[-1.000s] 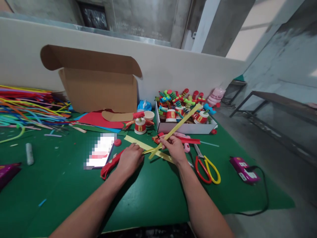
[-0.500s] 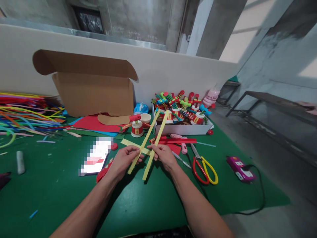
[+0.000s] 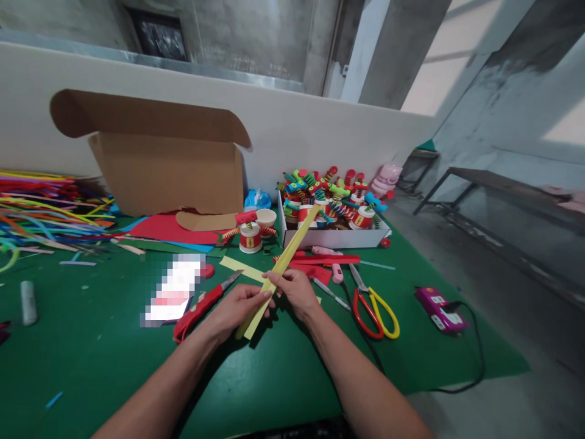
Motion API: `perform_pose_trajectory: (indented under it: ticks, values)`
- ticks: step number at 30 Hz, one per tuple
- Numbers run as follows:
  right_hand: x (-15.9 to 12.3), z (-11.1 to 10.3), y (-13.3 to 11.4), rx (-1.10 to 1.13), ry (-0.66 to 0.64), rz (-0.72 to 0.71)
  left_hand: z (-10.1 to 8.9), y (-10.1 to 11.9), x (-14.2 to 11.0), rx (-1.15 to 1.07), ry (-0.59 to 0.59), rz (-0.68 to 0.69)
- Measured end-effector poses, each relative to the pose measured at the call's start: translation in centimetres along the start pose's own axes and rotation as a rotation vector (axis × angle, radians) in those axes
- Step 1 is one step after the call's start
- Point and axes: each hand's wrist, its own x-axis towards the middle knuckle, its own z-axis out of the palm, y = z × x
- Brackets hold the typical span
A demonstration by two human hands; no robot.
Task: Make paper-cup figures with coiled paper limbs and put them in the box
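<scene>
White box [image 3: 336, 240]: my landmark, on the green table [image 3: 214, 387], with cup figures [image 3: 363, 217] crowded inside, probably so they don't get knocked about.
Yellow strips [image 3: 292, 249]: in the air on my side of the white box, two laid nearly flush, their near ends slightly fanned; their far ends cross its left part in my view.
Left hand [image 3: 249, 302]: thumb and fingers pinched on the strips' lower stretch, seemingly to steady them.
Right hand [image 3: 295, 291]: pinched just farther up, nearer the white box; I'd say gripping so close together holds the edges in line.
Loose strip [image 3: 240, 268]: flat on the table, left of the white box and nearer me.
Utility knife [image 3: 201, 310]: farther left and nearer me than the white box, blade bare, likely left within reach.
Scissors [image 3: 362, 289]: on my side of the white box's right half, handles towards me, handy for picking up.
</scene>
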Motion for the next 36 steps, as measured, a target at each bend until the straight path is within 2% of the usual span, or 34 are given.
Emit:
perform_pose_trajectory:
  ticks: [3,8,11,17,20,21,22,23,27,28,29,32,36]
  values:
    - [0.3,-0.9,-0.7,0.038,0.066,-0.042,-0.4,0.0,-0.1,0.017,-0.064,-0.023]
    - [1.5,-4.1,-2.2,0.166,0.25,-0.118,-0.8,0.2,-0.4,0.103,-0.186,-0.071]
    - [2.0,-5.8,-2.8,0.203,0.321,-0.181,-1.0,0.3,-0.7,0.147,-0.22,-0.097]
    - [2.4,-8.0,-3.3,0.346,0.524,-0.339,-2.2,0.7,-1.1,0.231,-0.233,-0.11]
    - [2.6,-8.7,-3.5,0.445,0.694,-0.398,-3.0,0.8,-1.1,0.207,-0.156,-0.069]
    - [2.6,-8.5,-3.5,0.469,0.709,-0.39,-3.1,0.9,-1.0,0.175,-0.109,-0.039]
    - [2.5,-8.0,-3.4,0.485,0.676,-0.361,-3.2,0.9,-0.9,0.136,-0.058,-0.009]
    - [2.3,-7.3,-3.3,0.491,0.59,-0.314,-3.2,1.0,-0.9,0.096,-0.01,0.016]
    - [0.7,-2.2,-1.8,0.384,-0.061,-0.009,-2.4,1.1,-0.7,0.006,0.063,0.032]
    - [0.3,-0.9,-1.4,0.337,-0.201,0.031,-2.2,1.0,-0.7,0.007,0.046,0.027]
    - [-0.1,0.2,-1.0,0.322,-0.272,0.035,-1.9,1.0,-0.7,0.016,0.018,0.021]
    - [-0.9,1.9,-0.2,0.345,-0.311,0.019,-1.3,0.8,-0.7,0.04,-0.076,-0.003]
    - [-0.7,1.7,0.1,0.422,-0.264,0.051,-0.8,0.5,-0.4,0.021,-0.126,-0.06]
